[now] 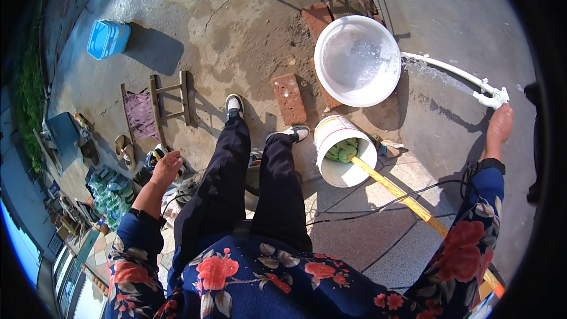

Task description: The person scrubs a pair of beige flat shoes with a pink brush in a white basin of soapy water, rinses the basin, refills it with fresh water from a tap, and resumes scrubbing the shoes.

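At the right, my right hand (499,125) grips a white plastic tap (492,96) at the end of a white pipe (447,66). Water (436,75) sprays from the tap's spout towards a round white basin (356,61), which holds clear, rippling water. My left hand (166,169) hangs in the air at the left with nothing in it, its fingers loosely apart. Below the basin, a white bucket (344,175) holds a green mop head (343,149). The mop's yellow wood-patterned handle (398,192) slants down under my right forearm.
Bricks (317,20) lie beneath the basin, with a loose brick (287,99) near my shoes. A wooden folding stool (155,104) and a blue bucket (107,39) stand left. Plastic bottles (110,192) are heaped beyond my left hand. A black cable (381,207) crosses before me.
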### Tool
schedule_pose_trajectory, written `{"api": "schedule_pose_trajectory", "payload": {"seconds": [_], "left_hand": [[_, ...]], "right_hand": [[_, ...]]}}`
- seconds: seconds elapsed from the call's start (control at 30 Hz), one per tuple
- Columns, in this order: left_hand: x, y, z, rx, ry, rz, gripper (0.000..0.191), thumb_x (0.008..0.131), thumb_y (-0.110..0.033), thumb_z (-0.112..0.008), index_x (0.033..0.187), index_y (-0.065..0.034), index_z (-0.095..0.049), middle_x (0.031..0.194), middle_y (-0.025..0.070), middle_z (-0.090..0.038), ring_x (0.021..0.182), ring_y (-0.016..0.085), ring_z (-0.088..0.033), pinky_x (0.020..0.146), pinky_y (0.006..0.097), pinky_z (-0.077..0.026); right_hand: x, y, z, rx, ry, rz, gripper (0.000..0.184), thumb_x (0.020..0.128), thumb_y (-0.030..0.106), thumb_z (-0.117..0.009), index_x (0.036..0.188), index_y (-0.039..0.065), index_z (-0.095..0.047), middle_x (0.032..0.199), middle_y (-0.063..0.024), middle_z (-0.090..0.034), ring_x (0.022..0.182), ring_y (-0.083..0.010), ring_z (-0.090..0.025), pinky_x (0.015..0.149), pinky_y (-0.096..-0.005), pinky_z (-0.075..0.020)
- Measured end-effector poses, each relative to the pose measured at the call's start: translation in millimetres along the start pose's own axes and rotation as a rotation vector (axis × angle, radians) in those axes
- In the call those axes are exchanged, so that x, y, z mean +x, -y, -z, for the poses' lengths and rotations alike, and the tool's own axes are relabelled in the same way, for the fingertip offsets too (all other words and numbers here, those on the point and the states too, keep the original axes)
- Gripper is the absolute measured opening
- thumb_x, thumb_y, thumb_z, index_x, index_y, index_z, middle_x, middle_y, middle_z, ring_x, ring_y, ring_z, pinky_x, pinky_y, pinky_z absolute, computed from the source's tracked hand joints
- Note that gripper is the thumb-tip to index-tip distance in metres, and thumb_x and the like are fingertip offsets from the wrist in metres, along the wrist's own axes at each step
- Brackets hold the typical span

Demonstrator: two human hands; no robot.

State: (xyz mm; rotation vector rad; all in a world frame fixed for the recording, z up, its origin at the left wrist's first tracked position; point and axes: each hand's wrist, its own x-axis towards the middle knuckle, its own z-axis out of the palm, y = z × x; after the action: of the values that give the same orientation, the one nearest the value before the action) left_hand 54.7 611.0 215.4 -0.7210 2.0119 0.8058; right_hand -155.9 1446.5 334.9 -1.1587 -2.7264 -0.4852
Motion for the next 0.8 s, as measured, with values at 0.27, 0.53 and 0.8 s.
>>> {"api": "schedule_pose_trajectory", "payload": {"seconds": [0.27,0.53,0.8], "left_hand": [[0,0,7,0.137,0.019,0.057,0.035,0.079,-0.015,-0.055,0.11,-0.0013,-0.05,0.083,0.004,-0.056,0.075,0.011,-0.052,0.068,0.0233,-0.042],[13,23,9,0.126,0.058,0.085,0.04,0.075,-0.026,-0.056,0.108,-0.0039,-0.052,0.086,0.0128,-0.06,0.08,0.021,-0.058,0.07,0.0289,-0.045],[-1,3,20,0.38,-0.075,0.129,0.057,0.071,-0.03,-0.061,0.118,-0.005,-0.042,0.113,0.0218,-0.044,0.105,0.031,-0.044,0.088,0.0331,-0.037]], "right_hand": [[6,-6,-2,-0.023,-0.003,0.0,0.05,0.081,0.042,-0.025,0.095,0.004,-0.054,0.094,-0.0214,-0.056,0.09,-0.0395,-0.052,0.076,-0.044,-0.0402],[10,-11,-5,-0.038,-0.035,0.002,0.048,0.082,0.041,-0.026,0.094,0.005,-0.055,0.095,-0.0209,-0.056,0.09,-0.0399,-0.052,0.076,-0.0449,-0.0401],[3,-7,-2,-0.029,-0.045,-0.016,0.047,0.083,0.041,-0.026,0.095,0.004,-0.053,0.094,-0.0205,-0.056,0.089,-0.0402,-0.051,0.075,-0.0455,-0.0401]]}}
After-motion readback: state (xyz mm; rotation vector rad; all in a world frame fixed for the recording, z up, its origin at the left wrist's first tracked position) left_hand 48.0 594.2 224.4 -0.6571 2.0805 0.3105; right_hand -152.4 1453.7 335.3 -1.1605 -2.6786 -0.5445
